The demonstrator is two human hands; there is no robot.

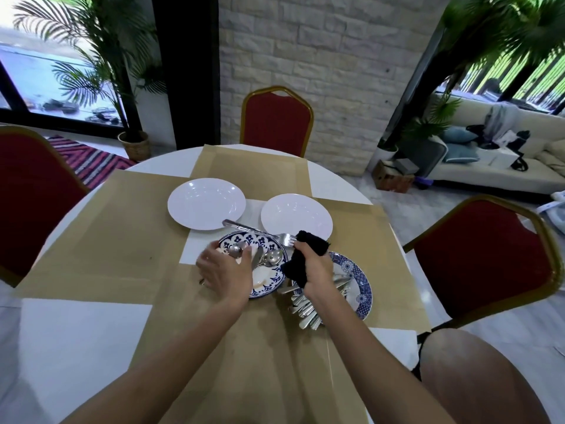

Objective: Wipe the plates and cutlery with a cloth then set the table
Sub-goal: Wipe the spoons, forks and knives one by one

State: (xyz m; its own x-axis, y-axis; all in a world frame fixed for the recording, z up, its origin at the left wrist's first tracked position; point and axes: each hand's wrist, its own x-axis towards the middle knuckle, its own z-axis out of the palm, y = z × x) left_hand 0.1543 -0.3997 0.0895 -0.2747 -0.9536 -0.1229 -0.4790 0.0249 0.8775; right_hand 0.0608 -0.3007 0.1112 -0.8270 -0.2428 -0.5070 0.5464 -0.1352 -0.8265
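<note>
My right hand (315, 267) grips a black cloth (307, 254) above a blue-patterned plate (362, 286) that carries a pile of several forks and knives (305, 304). A fork (260, 231) lies across the rim of a second blue-patterned plate (260, 241), its tines by the cloth. That plate holds spoons (272, 257) and a knife. My left hand (223, 267) reaches over that plate's left side, fingers spread, and touches a spoon (237, 250). Two plain white plates (206, 203) (296, 218) sit farther back.
The round white table (76, 347) is covered with tan paper mats (122, 234). Three red chairs stand around it: far side (276, 120), left (30, 194) and right (483, 261). Potted palms, a sofa and boxes stand beyond.
</note>
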